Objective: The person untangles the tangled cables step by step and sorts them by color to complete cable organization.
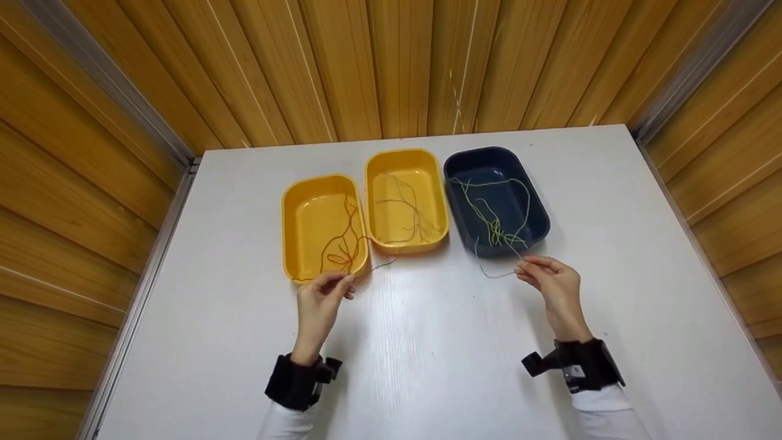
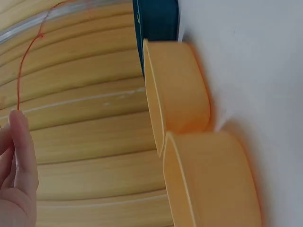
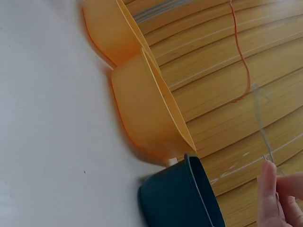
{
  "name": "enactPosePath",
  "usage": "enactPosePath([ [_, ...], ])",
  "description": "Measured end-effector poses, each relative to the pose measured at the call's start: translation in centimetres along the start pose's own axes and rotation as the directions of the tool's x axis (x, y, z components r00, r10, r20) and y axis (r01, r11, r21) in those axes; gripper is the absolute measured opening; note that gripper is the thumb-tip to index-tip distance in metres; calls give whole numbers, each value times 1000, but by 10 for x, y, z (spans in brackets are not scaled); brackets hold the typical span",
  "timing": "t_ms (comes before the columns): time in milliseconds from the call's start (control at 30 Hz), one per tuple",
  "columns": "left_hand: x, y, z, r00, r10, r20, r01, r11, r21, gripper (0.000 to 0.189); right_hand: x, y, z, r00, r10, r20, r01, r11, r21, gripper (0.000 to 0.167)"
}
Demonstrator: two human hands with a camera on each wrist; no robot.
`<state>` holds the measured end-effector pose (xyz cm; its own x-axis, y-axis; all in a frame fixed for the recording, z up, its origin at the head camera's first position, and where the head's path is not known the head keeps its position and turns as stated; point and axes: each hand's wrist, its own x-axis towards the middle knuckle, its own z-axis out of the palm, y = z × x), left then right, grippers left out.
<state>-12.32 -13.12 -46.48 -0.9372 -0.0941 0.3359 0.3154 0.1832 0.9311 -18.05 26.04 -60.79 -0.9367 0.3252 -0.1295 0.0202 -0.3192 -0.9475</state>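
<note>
My left hand [image 1: 319, 305] pinches a red-orange thread [image 2: 19, 85] between thumb and fingertips, at the near edge of the left yellow bin [image 1: 288, 238]. Loops of this thread hang over that bin. Just in front of the dark blue bin [image 1: 459, 211], my right hand [image 1: 557, 292] pinches a thin pale grey thread [image 3: 260, 120]. A loose end of it curves left. A tangle of yellow-green thread [image 1: 496, 234] shows over the blue bin; whether the right fingers hold it too, I cannot tell. Fine greyish strands appear over the middle yellow bin [image 1: 406, 247].
All three bins stand side by side toward the back of a white table [image 1: 415, 342]. Wood-patterned panels [image 1: 400, 67] rise behind and on both sides, with metal strips at the corners. Black straps [image 1: 296, 382] with small cameras sit on both wrists.
</note>
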Motion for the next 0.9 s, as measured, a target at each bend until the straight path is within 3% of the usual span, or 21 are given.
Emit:
enactPosePath([
  [133, 4, 10, -10, 998, 11, -58, -11, 1000, 10, 6, 1, -3, -7, 999, -21, 49, 21, 1000, 8, 40],
  [300, 6, 25, -10, 995, 25, -97, -23, 1000, 16, 6, -1, 0, -5, 995, -18, 94, 19, 1000, -10, 40],
  [467, 10, 11, -9, 990, 13, -138, -13, 1000, 4, 9, -4, 4, 0, 997, -6, 83, 13, 997, -81, 40],
  [633, 17, -1, -13, 975, 7, -222, -5, 1000, 12, 11, -5, 5, 2, 995, -8, 95, 21, 991, -132, 39],
  [900, 22, 11, -26, 947, 51, -319, -30, 997, 71, 9, -7, 7, 3, 993, -7, 120, 26, 986, -164, 39],
])
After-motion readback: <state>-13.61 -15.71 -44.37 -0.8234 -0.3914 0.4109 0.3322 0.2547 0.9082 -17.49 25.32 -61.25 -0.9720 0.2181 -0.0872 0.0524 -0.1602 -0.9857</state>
